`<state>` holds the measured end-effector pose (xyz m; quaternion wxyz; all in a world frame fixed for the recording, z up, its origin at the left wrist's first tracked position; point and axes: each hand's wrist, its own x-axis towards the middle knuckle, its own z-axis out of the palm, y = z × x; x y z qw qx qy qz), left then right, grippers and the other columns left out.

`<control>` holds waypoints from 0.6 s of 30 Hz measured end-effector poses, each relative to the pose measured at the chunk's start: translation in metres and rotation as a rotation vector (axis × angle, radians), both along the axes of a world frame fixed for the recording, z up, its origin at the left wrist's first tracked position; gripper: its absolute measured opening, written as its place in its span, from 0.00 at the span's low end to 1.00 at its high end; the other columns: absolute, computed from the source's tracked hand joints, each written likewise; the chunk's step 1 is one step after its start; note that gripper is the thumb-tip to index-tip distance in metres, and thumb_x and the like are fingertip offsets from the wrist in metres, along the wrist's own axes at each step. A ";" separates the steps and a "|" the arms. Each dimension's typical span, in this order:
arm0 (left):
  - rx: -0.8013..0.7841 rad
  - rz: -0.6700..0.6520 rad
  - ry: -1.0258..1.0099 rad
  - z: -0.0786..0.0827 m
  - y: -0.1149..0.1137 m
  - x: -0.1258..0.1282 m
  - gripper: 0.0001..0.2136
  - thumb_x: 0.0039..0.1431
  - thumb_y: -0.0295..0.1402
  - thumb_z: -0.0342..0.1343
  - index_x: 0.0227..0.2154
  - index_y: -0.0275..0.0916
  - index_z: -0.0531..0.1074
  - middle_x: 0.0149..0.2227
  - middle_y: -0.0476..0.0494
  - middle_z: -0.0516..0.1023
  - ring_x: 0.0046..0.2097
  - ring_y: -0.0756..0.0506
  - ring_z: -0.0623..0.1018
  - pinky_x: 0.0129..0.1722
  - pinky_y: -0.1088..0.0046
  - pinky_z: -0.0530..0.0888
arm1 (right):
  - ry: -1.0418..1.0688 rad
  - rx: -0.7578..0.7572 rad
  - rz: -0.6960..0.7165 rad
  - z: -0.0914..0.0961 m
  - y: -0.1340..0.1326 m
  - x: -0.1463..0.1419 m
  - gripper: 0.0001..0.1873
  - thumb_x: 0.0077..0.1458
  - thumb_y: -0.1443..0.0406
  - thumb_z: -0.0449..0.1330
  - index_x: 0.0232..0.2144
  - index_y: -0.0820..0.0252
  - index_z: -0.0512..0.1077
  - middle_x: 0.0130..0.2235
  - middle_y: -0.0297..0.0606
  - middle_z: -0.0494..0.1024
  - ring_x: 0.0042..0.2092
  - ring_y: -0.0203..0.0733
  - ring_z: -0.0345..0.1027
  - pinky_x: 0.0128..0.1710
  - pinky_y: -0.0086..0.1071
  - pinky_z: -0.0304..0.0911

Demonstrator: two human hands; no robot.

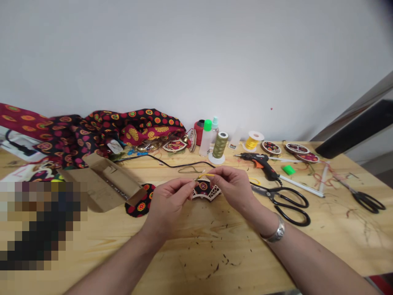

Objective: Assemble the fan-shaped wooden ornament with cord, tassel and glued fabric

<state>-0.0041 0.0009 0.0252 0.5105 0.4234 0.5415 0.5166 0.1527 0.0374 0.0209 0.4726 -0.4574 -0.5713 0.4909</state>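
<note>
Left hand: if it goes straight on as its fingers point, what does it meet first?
Likely the right hand, just across the panel, with the yellow cord at the gap. Depth is unclear from one view, so it might brush panel or cord first.

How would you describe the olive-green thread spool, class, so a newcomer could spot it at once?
On the wooden table, look past the right hand to the pale wall at the back. There, just right of the green-capped bottle, the olive-green thread spool stands upright with a white disc at its foot. Its taller, olive winding sets it apart from the yellow spool.
</note>
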 end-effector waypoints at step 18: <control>-0.141 -0.022 -0.425 0.001 0.008 0.000 0.06 0.41 0.30 0.64 0.19 0.32 0.74 0.15 0.54 0.63 0.17 0.59 0.55 0.16 0.82 0.49 | -0.261 0.285 0.182 0.004 -0.012 0.003 0.07 0.51 0.63 0.60 0.26 0.61 0.76 0.24 0.34 0.76 0.24 0.31 0.62 0.24 0.26 0.58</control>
